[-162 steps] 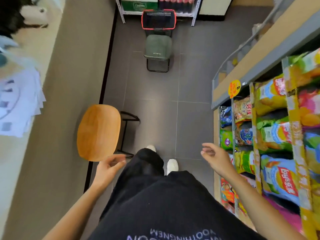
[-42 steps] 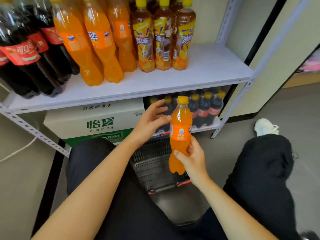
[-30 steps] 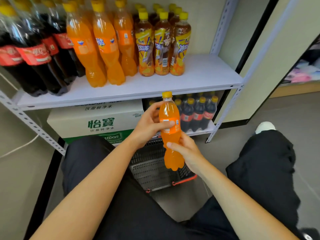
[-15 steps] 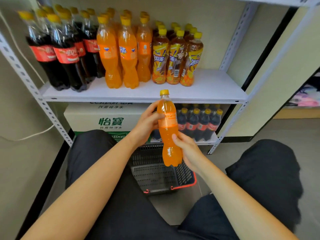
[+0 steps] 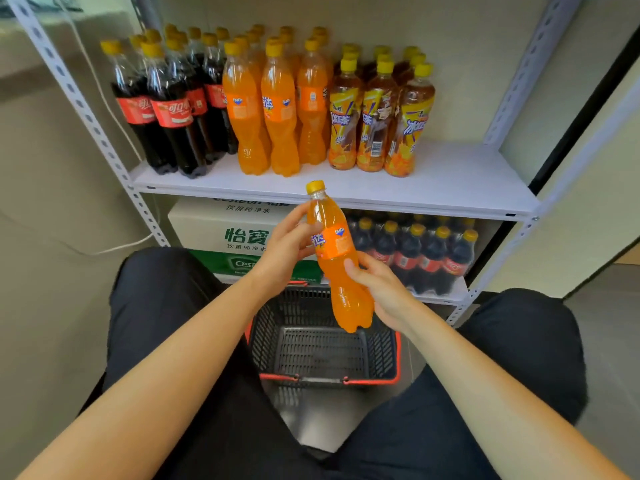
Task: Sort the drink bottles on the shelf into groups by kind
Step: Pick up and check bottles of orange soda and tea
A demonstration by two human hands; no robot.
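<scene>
Both hands on one orange soda bottle (image 5: 337,258): left hand (image 5: 289,245) grips label area, right hand (image 5: 382,292) wraps lower body, above black basket (image 5: 325,344).

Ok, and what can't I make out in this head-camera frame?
Head view, back rows of cola bottles, orange bottles and tea bottles: hidden by the front rows, so no count.
Head view, lower-shelf dark bottles: partly covered by the held orange bottle and right hand.
Head view, water carton: print cut by the shelf board and left hand.
Head view, basket: far end behind the hands.
</scene>
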